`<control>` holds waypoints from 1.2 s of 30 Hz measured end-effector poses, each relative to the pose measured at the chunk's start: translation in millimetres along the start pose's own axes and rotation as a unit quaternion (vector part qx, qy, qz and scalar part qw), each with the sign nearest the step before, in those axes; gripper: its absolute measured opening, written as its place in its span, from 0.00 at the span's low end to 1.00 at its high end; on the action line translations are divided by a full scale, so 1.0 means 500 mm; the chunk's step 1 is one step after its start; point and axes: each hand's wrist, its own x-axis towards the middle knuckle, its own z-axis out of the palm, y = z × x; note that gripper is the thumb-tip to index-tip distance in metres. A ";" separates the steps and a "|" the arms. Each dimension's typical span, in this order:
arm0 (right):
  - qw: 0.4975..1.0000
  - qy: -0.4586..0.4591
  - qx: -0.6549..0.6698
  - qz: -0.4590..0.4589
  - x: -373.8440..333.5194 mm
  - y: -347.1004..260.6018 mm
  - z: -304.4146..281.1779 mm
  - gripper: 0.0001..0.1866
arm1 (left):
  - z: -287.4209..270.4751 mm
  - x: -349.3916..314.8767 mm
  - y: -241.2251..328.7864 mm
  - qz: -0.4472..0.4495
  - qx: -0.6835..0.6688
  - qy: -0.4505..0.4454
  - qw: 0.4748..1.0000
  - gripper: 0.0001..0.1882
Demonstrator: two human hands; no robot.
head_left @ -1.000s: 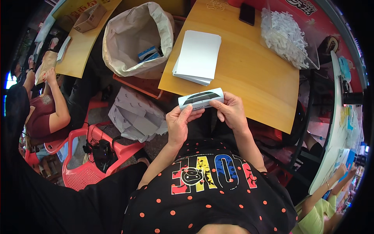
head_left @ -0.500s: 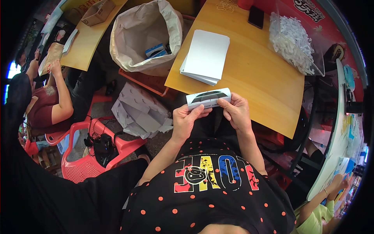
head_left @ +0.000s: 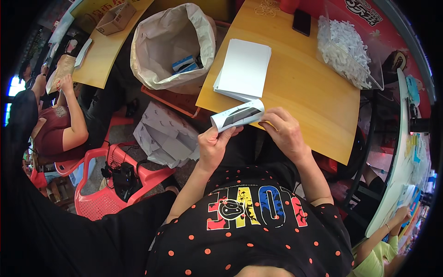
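A rolled sheet of paper [head_left: 236, 116], pale with a dark umbrella picture printed on it, is held over the table's near edge. My left hand [head_left: 215, 144] grips its left end, thumb on top and fingers beneath. At the other end, my right hand [head_left: 285, 131] has thumb and fingertips pinched together at the roll's lower edge. What those fingertips grip is partly hidden. Just beyond the roll lies a stack of white sheets [head_left: 244, 69], slightly fanned at its near corner, on the yellow wooden table [head_left: 304, 101].
A clear bin [head_left: 376, 76] of white plastic pieces and a black phone [head_left: 302, 22] are on the table's far right. Left of it stands a large paper-lined sack [head_left: 152, 51] holding blue boxes. A red chair [head_left: 99, 203] carries a black device. Other people sit at both sides.
The roll has tilted, its right end up, and shifted slightly left with my left hand. My right hand has slid off the roll's front face to its right end, turning inward.
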 end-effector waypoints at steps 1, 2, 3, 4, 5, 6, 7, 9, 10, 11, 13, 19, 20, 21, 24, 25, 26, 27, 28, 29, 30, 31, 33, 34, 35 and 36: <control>1.000 -0.005 -0.003 -0.018 0.002 0.001 0.000 0.08 | 0.000 0.000 0.002 0.010 0.015 -0.003 1.000 0.11; 0.999 -0.009 -0.005 -0.036 0.006 0.003 0.001 0.08 | -0.001 0.002 0.003 0.031 0.035 -0.001 0.999 0.11; 0.999 -0.013 -0.008 -0.052 0.008 0.006 0.002 0.07 | -0.001 0.003 0.004 0.052 0.056 0.000 0.997 0.11; 0.998 -0.030 -0.009 -0.059 0.010 0.011 0.002 0.08 | -0.001 0.004 0.004 0.072 0.076 0.000 0.994 0.10; 0.997 -0.047 -0.011 -0.066 0.011 0.016 0.002 0.08 | -0.001 0.005 0.006 0.078 0.091 0.002 0.993 0.10; 0.995 -0.063 -0.012 -0.072 0.012 0.020 0.002 0.08 | 0.000 0.005 0.008 0.082 0.106 0.003 0.991 0.10; 0.995 -0.070 -0.014 -0.072 0.014 0.022 0.001 0.08 | 0.001 0.005 0.012 0.087 0.120 0.004 0.989 0.10; 0.994 -0.085 -0.019 -0.072 0.020 0.023 -0.001 0.08 | 0.008 0.006 0.026 0.087 0.121 0.011 0.989 0.10; 0.994 -0.071 -0.014 -0.079 0.023 0.023 0.000 0.07 | 0.013 0.008 0.031 0.086 0.121 0.015 0.989 0.10; 0.995 -0.058 -0.010 -0.086 0.027 0.023 0.002 0.07 | 0.017 0.009 0.032 0.087 0.115 0.019 0.989 0.10; 0.995 -0.043 -0.005 -0.090 0.031 0.021 0.002 0.07 | 0.024 0.012 0.037 0.090 0.104 0.032 0.990 0.10; 0.995 -0.054 -0.024 -0.082 0.024 0.035 0.002 0.07 | 0.039 0.013 0.039 0.087 0.118 0.049 0.988 0.10; 0.995 -0.048 -0.021 -0.084 0.023 0.042 0.005 0.07 | 0.039 0.013 0.038 0.089 0.122 0.049 0.987 0.10; 0.995 -0.041 -0.018 -0.088 0.022 0.044 0.006 0.07 | 0.038 0.013 0.036 0.092 0.125 0.050 0.987 0.10; 0.994 -0.034 -0.011 -0.099 0.021 0.044 0.005 0.08 | 0.039 0.013 0.036 0.096 0.130 0.051 0.986 0.09; 0.995 -0.035 -0.008 -0.094 0.020 0.044 0.006 0.08 | 0.039 0.013 0.036 0.096 0.131 0.051 0.985 0.09; 0.995 -0.036 -0.004 -0.089 0.019 0.044 0.008 0.08 | 0.040 0.012 0.036 0.103 0.138 0.051 0.984 0.09; 0.996 -0.037 -0.001 -0.084 0.019 0.044 0.009 0.08 | 0.040 0.012 0.036 0.111 0.146 0.051 0.982 0.09; 0.996 -0.037 -0.002 -0.083 0.019 0.044 0.009 0.08 | 0.040 0.012 0.036 0.118 0.153 0.051 0.980 0.09; 0.996 -0.036 -0.003 -0.081 0.020 0.044 0.009 0.08 | 0.040 0.012 0.037 0.122 0.163 0.053 0.978 0.09; 0.996 -0.035 -0.004 -0.079 0.020 0.043 0.010 0.08 | 0.041 0.012 0.037 0.126 0.173 0.053 0.975 0.09; 0.997 -0.036 0.000 -0.072 0.020 0.042 0.011 0.09 | 0.041 0.012 0.037 0.131 0.182 0.054 0.973 0.09; 0.998 -0.037 0.008 -0.058 0.019 0.040 0.015 0.09 | 0.041 0.011 0.036 0.135 0.176 0.056 0.973 0.09; 0.998 -0.028 0.013 -0.054 0.018 0.040 0.018 0.09 | 0.041 0.011 0.035 0.138 0.173 0.057 0.974 0.09; 0.998 -0.020 0.019 -0.051 0.017 0.040 0.022 0.09 | 0.041 0.011 0.035 0.138 0.175 0.056 0.973 0.09; 0.999 -0.012 0.024 -0.047 0.016 0.041 0.025 0.08 | 0.041 0.011 0.036 0.139 0.177 0.056 0.973 0.09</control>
